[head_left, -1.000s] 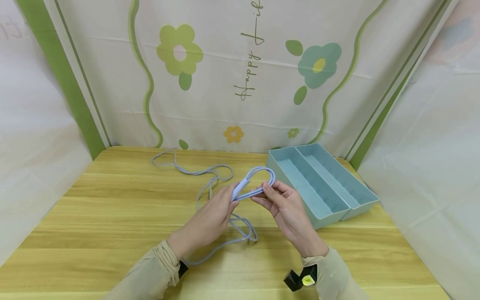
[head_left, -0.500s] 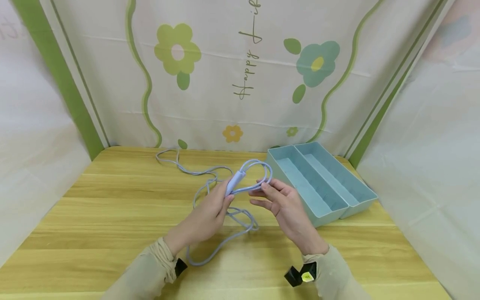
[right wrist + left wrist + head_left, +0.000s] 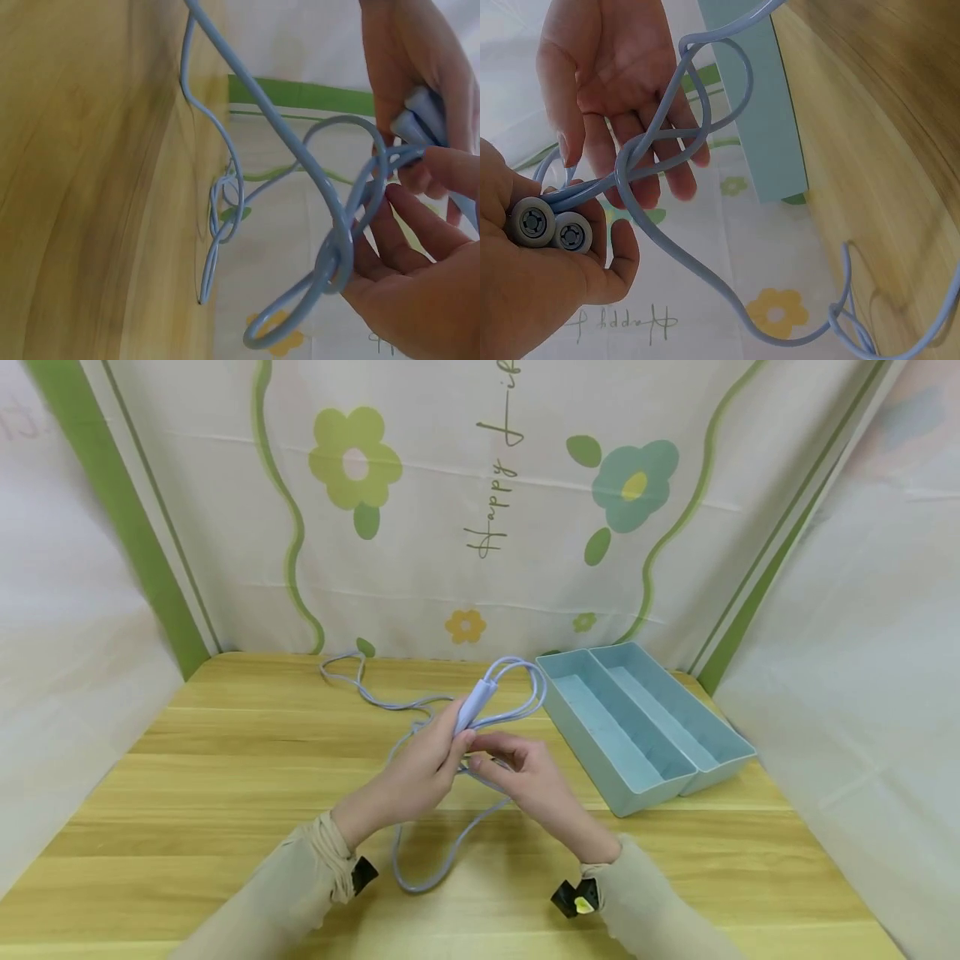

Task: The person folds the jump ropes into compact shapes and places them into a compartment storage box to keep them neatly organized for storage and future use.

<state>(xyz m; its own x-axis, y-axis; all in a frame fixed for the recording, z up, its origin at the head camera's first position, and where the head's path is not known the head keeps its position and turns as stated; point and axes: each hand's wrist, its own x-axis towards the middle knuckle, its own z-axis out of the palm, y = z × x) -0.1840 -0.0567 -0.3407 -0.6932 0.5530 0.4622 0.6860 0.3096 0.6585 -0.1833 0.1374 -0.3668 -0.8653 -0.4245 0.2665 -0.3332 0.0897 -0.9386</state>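
A light blue jump rope is between both hands. In the head view my left hand grips its two handles side by side, and a loop of cord curves out beyond them. The round handle ends show in the left wrist view, against the palm. My right hand is close beside the left. In the left wrist view, the right hand's fingers stretch behind the looped cord, with the thumb apart from them. The cord near the right hand crosses itself in a loose tangle in the right wrist view.
Two pale blue trays, a left one and a right one, stand side by side at the table's right. Slack cord trails over the wooden table towards the back left. Printed curtains enclose the table behind and at both sides.
My right hand has let go of the far loop and moved left and down, close to the left hand. The left hand, still gripping the handles, has risen slightly; the slack cord has shifted.
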